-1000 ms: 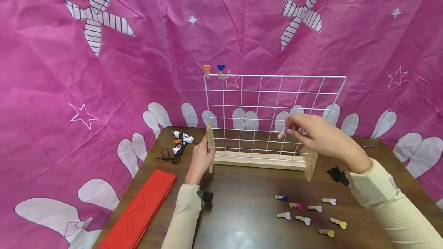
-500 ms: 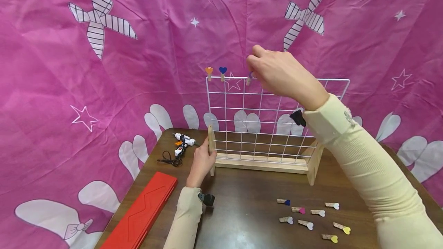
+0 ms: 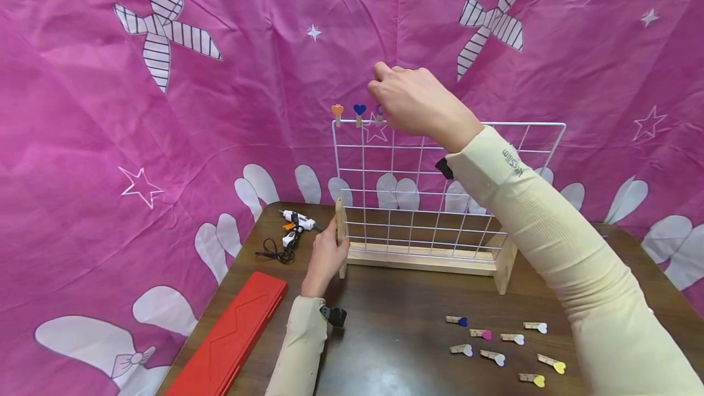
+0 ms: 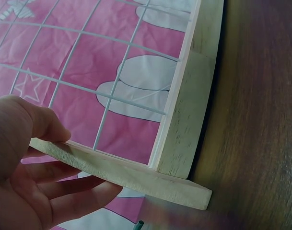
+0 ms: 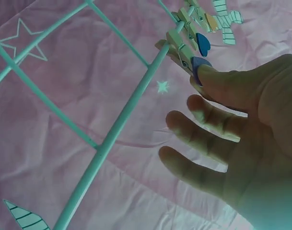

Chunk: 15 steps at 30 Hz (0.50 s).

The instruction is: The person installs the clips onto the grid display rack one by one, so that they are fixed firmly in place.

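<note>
My right hand (image 3: 420,102) pinches a wooden clothespin (image 5: 179,50) by its purple heart (image 5: 199,67), thumb on the heart. The clothespin's jaws sit over the top wire of a white wire grid (image 3: 434,167). Beside it along that wire stand a clothespin with a blue heart (image 3: 360,110) and one with an orange heart (image 3: 337,110). My left hand (image 3: 326,258) grips the wooden side foot (image 4: 122,170) of the grid's stand, thumb on one face and fingers on the other. The grid stands upright in its wooden base (image 3: 423,260).
Several clothespins with blue, pink, white and yellow hearts lie on the table (image 3: 379,322) at front right, one of them a pink-heart clothespin (image 3: 481,334). A long red case (image 3: 231,335) lies at left. Behind it is a white glue gun (image 3: 297,220) with a black cord (image 3: 280,254).
My right hand has carried the purple-heart clothespin up and left, from in front of the grid to its top wire beside the blue-heart one. The left hand keeps its grip on the stand.
</note>
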Each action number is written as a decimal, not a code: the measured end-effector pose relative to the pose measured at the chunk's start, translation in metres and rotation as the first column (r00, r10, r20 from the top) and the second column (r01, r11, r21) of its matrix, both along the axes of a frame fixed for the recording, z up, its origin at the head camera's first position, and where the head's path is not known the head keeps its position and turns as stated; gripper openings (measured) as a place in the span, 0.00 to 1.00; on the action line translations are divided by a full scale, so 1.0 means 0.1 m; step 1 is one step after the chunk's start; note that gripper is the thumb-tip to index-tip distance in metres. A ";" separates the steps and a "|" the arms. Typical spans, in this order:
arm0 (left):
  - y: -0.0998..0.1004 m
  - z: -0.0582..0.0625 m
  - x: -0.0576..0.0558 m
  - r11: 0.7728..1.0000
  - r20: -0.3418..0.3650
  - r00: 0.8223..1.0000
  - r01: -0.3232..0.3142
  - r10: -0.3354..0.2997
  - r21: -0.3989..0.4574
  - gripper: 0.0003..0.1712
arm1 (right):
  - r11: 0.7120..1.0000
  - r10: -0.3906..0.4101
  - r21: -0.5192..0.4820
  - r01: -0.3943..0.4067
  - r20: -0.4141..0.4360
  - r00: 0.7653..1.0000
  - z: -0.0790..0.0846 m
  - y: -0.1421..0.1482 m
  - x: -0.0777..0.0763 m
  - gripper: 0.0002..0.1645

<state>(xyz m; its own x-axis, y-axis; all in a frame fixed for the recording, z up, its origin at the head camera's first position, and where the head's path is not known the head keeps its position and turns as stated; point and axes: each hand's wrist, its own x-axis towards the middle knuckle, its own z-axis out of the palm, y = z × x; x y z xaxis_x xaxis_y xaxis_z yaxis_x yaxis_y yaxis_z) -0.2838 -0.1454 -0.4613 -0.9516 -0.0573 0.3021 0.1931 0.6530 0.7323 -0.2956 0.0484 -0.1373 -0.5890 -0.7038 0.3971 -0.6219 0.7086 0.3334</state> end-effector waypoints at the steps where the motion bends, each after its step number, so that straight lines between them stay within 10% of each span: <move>1: 0.01 0.00 0.00 1.000 0.007 1.000 0.003 -0.003 0.004 0.30 | 1.000 -0.006 0.006 0.006 0.004 1.000 0.00 0.00 0.00 0.06; 15: 0.00 0.02 0.00 1.000 -0.026 1.000 0.003 -0.003 0.008 0.30 | 0.988 -0.050 -0.137 0.070 0.146 0.988 -0.01 0.34 0.19 0.14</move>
